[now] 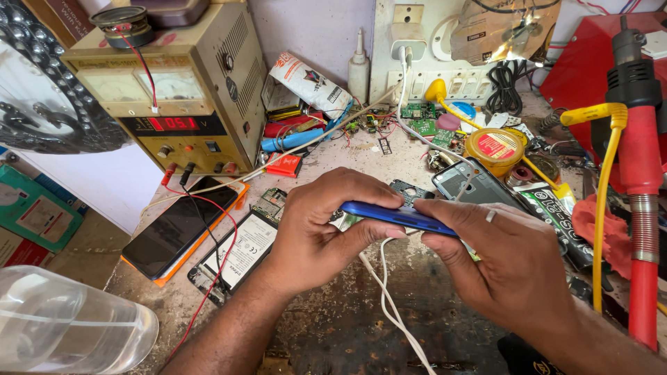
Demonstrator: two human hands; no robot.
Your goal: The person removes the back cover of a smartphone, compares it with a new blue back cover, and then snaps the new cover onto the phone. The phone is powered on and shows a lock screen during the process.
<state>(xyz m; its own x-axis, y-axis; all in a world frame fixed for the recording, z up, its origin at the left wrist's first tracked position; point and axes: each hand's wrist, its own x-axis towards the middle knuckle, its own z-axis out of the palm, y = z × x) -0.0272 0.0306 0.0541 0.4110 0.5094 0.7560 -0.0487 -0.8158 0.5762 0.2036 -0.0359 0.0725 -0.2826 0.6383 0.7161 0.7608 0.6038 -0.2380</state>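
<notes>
Both hands clamp a blue phone (397, 216), held edge-on just above the bench (347, 326), mid-frame. Left hand (316, 232) pinches its left end, thumb underneath, fingers curled over the top edge. Right hand (500, 257) takes the right end the same way; ring on one finger. The hands sit close together, with only the middle of the phone showing between them.

Handling, as a judgement: thin, stiff, light slab. Glossy shell, so likely slippery; grip the long edges, not the faces. If it has a glass front, that side is fragile, so avoid twisting or bowing it.

A white cable (389, 298) runs under the phone and down off the bench; whether it is plugged into the phone I can't tell.

Around it: black phone (182, 226) on an orange case to the left, battery (243, 248) beside it, power supply (177, 97) behind, opened phone back (476, 184) just past the right hand, solder tin (495, 147), red hot-air gun (639, 173) far right.
</notes>
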